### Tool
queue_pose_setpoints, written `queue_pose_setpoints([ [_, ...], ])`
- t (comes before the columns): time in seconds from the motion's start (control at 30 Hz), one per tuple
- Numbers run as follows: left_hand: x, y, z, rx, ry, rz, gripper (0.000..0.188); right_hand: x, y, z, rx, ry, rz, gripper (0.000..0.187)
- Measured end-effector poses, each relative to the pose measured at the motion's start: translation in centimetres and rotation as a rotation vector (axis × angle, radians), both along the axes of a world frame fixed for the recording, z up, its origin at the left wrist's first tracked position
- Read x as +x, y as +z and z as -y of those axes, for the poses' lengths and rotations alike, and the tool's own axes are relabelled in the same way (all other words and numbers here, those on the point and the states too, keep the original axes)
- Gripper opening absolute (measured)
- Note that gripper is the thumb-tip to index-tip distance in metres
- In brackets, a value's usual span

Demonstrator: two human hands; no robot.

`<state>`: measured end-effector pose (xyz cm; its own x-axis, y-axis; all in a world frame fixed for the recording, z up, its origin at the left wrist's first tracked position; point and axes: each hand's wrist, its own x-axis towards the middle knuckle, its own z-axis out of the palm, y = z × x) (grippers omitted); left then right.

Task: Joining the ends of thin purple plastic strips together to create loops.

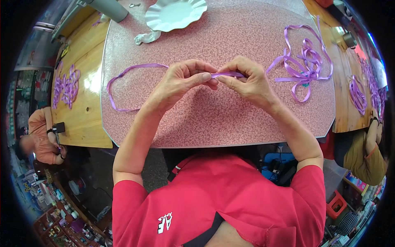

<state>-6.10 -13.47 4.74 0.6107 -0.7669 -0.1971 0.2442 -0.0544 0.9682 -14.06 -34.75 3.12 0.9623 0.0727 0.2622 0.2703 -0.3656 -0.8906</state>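
Between my two hands, above the middle of the pink speckled table [247, 127], a short stretch of purple ribbon [229, 74] is pulled taut. My left hand [187, 77] pinches it between thumb and fingers. A little to the right, my right hand [245, 78] pinches the same ribbon, its fingertips close to the left ones. From behind my left hand a purple ribbon loop [109, 92] curves out over the table. Beyond my right hand lies a loose tangle of purple ribbon [309, 75] with a small teal bit under it; a strand runs from it toward that hand.
A scalloped white plate [175, 14], a crumpled white tissue [147, 38] and a grey cylinder [109, 9] are at the far side. More purple ribbon lies on wooden tables at left [66, 87] and right [358, 94]. One person [41, 131] sits left, another [366, 154] right.
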Motion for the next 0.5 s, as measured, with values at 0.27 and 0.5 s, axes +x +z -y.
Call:
queue_pose_setpoints([
  [0.27,-0.8,-0.2,0.6,-0.015,0.012,0.007,0.024,-0.1,0.2,0.1,0.134,-0.016,-0.121,0.007],
  [0.5,-0.7,-0.3,0.9,0.212,0.064,0.466,0.017,0.0,0.1,0.3,0.089,-0.026,-0.067,0.009],
])
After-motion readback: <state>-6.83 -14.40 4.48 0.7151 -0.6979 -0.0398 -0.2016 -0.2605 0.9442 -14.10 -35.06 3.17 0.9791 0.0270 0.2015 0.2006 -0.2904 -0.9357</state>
